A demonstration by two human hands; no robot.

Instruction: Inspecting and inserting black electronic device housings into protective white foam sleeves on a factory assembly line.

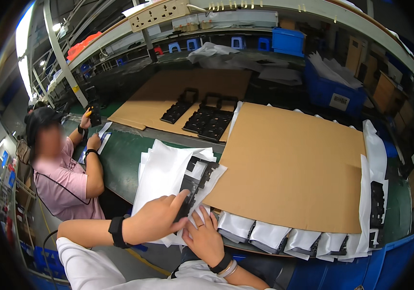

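Note:
My left hand (153,220) grips the lower end of a black plastic frame (202,174) with cut-outs, its index finger lying along the edge. Under the frame is a stack of thin white packing sheets (161,166), one corner showing to the frame's right. My right hand (204,241), a ring on one finger, rests just right of the left hand. Its fingers are stretched out against the white sheet by the frame's lower end. Wrapped black parts (267,235) lie in a row along the near table edge, under a large cardboard sheet (294,169).
Several black frames (209,116) lie on another cardboard sheet (144,104) at the back. A co-worker in a pink shirt (66,181) stands at the left, holding a dark part (94,116). A blue bin (332,89) with white sheets is at the back right. A power strip (158,17) hangs overhead.

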